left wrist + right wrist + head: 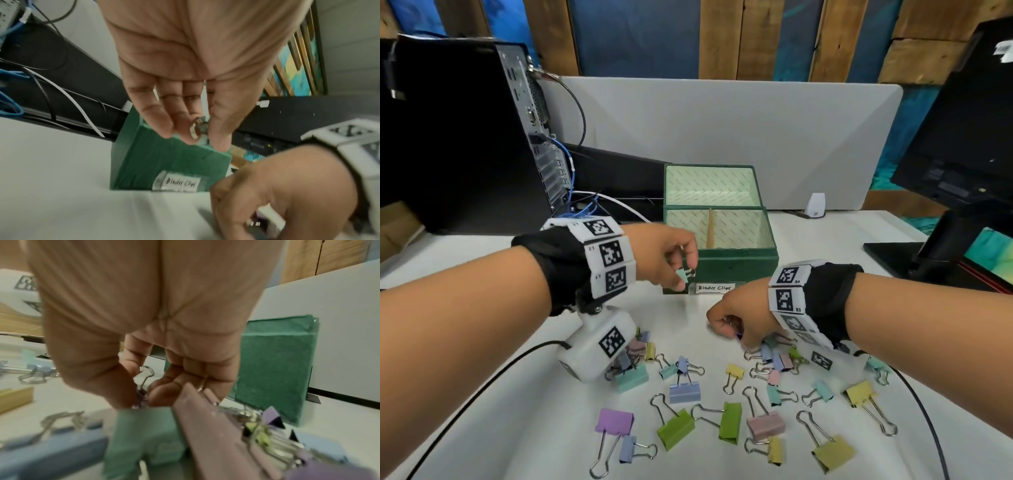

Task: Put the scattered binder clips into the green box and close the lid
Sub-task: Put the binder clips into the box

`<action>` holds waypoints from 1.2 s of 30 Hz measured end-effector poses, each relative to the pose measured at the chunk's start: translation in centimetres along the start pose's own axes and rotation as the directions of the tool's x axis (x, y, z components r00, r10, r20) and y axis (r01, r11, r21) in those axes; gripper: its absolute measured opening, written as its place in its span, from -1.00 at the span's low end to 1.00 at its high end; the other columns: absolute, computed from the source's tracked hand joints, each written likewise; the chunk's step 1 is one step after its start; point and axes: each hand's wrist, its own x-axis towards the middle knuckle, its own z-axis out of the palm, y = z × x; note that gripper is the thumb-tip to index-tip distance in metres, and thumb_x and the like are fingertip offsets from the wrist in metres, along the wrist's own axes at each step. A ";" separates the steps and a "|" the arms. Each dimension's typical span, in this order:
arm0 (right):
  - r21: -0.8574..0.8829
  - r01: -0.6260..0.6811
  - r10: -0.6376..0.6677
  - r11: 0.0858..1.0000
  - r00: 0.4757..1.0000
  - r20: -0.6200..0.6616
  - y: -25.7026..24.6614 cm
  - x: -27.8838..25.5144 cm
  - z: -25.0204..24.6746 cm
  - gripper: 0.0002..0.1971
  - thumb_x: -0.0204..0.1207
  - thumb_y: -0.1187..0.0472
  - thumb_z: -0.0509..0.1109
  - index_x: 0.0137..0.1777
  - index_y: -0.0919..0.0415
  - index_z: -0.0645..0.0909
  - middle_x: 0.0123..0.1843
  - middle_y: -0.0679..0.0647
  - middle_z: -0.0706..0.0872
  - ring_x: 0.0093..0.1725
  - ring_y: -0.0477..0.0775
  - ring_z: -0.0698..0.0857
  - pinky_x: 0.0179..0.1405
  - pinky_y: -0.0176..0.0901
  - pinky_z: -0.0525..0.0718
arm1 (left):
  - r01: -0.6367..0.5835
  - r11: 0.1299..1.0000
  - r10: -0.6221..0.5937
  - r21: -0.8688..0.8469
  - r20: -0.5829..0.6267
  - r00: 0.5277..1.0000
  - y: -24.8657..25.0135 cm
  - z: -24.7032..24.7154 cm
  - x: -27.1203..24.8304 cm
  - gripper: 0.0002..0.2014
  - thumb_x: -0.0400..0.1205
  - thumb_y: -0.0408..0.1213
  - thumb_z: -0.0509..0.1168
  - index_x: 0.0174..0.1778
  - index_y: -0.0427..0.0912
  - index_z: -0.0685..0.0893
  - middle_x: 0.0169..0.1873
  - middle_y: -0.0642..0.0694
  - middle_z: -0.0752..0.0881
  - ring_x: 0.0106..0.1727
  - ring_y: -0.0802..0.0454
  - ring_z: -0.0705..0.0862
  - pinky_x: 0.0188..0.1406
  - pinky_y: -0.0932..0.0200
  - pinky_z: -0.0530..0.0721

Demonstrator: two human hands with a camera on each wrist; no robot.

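The head camera is looking forward and down over the white desk (517, 428). Each wrist camera is peering close along its palm toward the fingertips; all three are sharing the green felt-covered box (736, 267) (164, 165) (273, 369).

One green box (736, 263) with one open lid (712, 185) and one handwritten label (714, 287); two hands, the left hand (664, 253) pinching one mint clip (682, 275), the right hand (739, 318) pinching one purple clip (738, 335). Loose binder clips (685, 392) on the one white table (482, 342) numbering upward of two dozen, the two tangled heaps under the wrists allowing no exact tally; among the large ones, two big green clips (676, 428), two big yellow clips (832, 454), one big purple clip (614, 419), one big pink clip (765, 425). Behind, one computer tower (465, 137), one monitor (962, 137), one grey divider panel (722, 120), one small white device (816, 205).
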 end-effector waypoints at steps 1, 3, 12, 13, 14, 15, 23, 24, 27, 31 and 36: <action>-0.016 0.003 -0.003 1.000 1.000 -0.001 0.0 0.1 0.0 -0.77 0.37 0.35 0.44 -0.17 0.10 0.44 -0.15 0.07 0.60 -0.31 0.01 0.49 -0.48 -0.30 0.38 | -0.002 0.999 0.001 -0.045 -0.017 1.000 0.0 -0.4 -0.1 -0.78 0.45 -0.27 0.49 -0.10 0.05 0.61 -0.23 0.03 0.65 -0.38 0.16 0.61 -0.26 0.32 0.60; -0.044 0.019 -0.019 0.999 1.000 -0.011 -0.2 0.4 0.1 -0.78 0.36 0.36 0.43 -0.16 0.10 0.45 -0.05 0.16 0.63 -0.21 0.05 0.50 -0.46 -0.30 0.36 | -0.011 0.994 0.006 -0.113 -0.039 0.999 -0.1 -0.9 -0.2 -0.79 0.45 -0.30 0.49 -0.17 0.06 0.61 -0.24 0.01 0.64 -0.41 0.18 0.60 -0.33 0.37 0.60; 0.019 -0.014 0.014 1.000 1.000 -0.003 0.3 0.5 0.5 -0.78 0.34 0.33 0.47 -0.18 0.11 0.47 -0.08 0.18 0.64 -0.23 0.04 0.51 -0.49 -0.31 0.41 | 0.009 0.979 -0.020 -0.204 -0.052 0.998 -0.4 -0.5 0.0 -0.81 0.46 -0.33 0.49 -0.17 0.02 0.64 -0.24 -0.03 0.63 -0.43 0.21 0.62 -0.44 0.51 0.63; 0.047 -0.034 0.034 0.998 0.999 0.006 0.4 0.4 0.3 -0.79 0.34 0.35 0.45 -0.18 0.10 0.48 -0.15 0.12 0.61 -0.28 0.02 0.50 -0.51 -0.34 0.44 | 0.014 0.975 -0.027 -0.221 -0.057 0.998 -0.4 -0.5 0.1 -0.81 0.46 -0.33 0.49 -0.18 0.02 0.64 -0.25 -0.04 0.63 -0.43 0.21 0.63 -0.44 0.50 0.65; 0.078 -0.052 0.051 0.996 0.999 0.014 0.6 0.4 0.2 -0.79 0.35 0.37 0.43 -0.17 0.09 0.49 -0.19 0.07 0.60 -0.32 0.00 0.50 -0.51 -0.37 0.45 | 0.021 0.971 -0.037 -0.238 -0.062 0.997 -0.5 -0.5 0.3 -0.81 0.46 -0.34 0.49 -0.19 0.01 0.64 -0.27 -0.04 0.63 -0.46 0.24 0.64 -0.45 0.49 0.65; 0.107 -0.064 0.063 0.992 0.998 0.020 0.8 0.3 0.1 -0.79 0.35 0.38 0.42 -0.18 0.08 0.50 -0.22 0.05 0.60 -0.33 0.00 0.52 -0.48 -0.36 0.47 | 0.029 0.966 -0.048 -0.257 -0.065 0.997 -0.5 -0.6 0.4 -0.82 0.46 -0.35 0.49 -0.20 0.00 0.64 -0.28 -0.05 0.63 -0.50 0.29 0.65 -0.45 0.48 0.66; 0.521 -0.114 0.199 0.846 0.974 -0.110 3.4 -1.2 -3.1 -0.75 0.35 0.40 0.45 -0.28 0.04 0.51 -0.24 0.06 0.71 -0.25 0.04 0.69 -0.06 -0.10 0.70 | 0.095 0.896 -0.126 -0.433 -0.043 0.991 -0.2 -0.9 2.0 -0.84 0.52 -0.42 0.42 -0.23 -0.07 0.61 -0.37 -0.08 0.66 -0.35 0.07 0.67 -0.39 0.35 0.68; 0.624 -0.090 0.249 0.776 0.953 -0.173 4.1 -1.7 -4.1 -0.76 0.35 0.43 0.46 -0.27 0.08 0.52 -0.23 0.09 0.73 -0.23 0.07 0.72 0.02 -0.06 0.70 | 0.096 0.885 -0.137 -0.456 -0.057 0.989 -0.1 -1.0 2.4 -0.83 0.52 -0.44 0.41 -0.24 -0.08 0.61 -0.33 -0.09 0.67 -0.35 0.08 0.67 -0.40 0.36 0.68; 0.841 0.018 0.464 0.540 0.828 -0.315 6.4 -2.8 -6.3 -0.71 0.34 0.56 0.43 -0.31 0.15 0.50 -0.28 0.15 0.70 -0.26 0.11 0.70 -0.05 -0.06 0.69 | 0.090 0.853 -0.162 -0.513 -0.096 0.982 0.6 -1.2 3.7 -0.82 0.52 -0.47 0.40 -0.25 -0.11 0.60 -0.29 -0.14 0.71 -0.39 0.11 0.67 -0.46 0.38 0.67; 0.942 0.091 0.621 0.324 0.730 -0.284 8.1 -2.4 -6.9 -0.73 0.42 0.57 0.39 -0.27 0.20 0.48 -0.28 0.17 0.69 -0.26 0.09 0.73 -0.11 -0.16 0.69 | 0.071 0.857 -0.160 -0.510 -0.132 0.978 1.5 -1.1 5.4 -0.82 0.52 -0.47 0.42 -0.25 -0.12 0.60 -0.42 -0.12 0.67 -0.53 0.11 0.67 -0.55 0.35 0.64; 0.931 0.129 0.649 0.340 0.684 -0.332 8.2 -1.3 -6.1 -0.82 0.45 0.43 0.44 -0.18 0.12 0.59 0.07 0.25 0.72 0.13 0.19 0.75 0.25 0.04 0.69 | 0.061 0.840 -0.187 -0.539 -0.182 0.965 2.8 -1.2 7.5 -0.77 0.52 -0.51 0.39 -0.30 -0.08 0.60 -0.36 -0.09 0.65 -0.57 0.17 0.69 -0.50 0.38 0.70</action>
